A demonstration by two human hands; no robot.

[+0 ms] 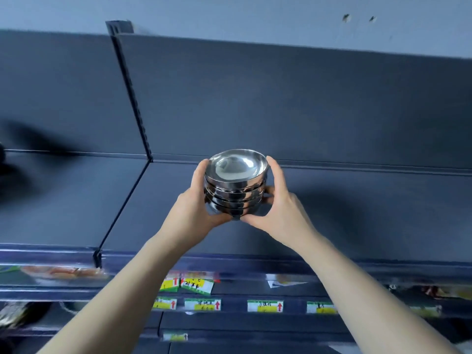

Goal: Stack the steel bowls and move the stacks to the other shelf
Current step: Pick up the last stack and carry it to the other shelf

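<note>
A stack of several shiny steel bowls [236, 186] is held between both hands over the dark top shelf [357, 213]. My left hand [195, 200] grips the stack's left side, fingers curled up its wall and thumb under the base. My right hand [277, 203] grips the right side the same way, its thumb meeting the bottom of the stack. The stack tilts slightly toward me, so the top bowl's inside shows. Whether the base touches the shelf cannot be told.
A vertical divider [132, 98] splits the shelf into left and right bays. A dark blurred object [15, 159] sits at the far left. Below the shelf's front edge [229, 259] are lower shelves with price tags [203, 304] and blurred goods.
</note>
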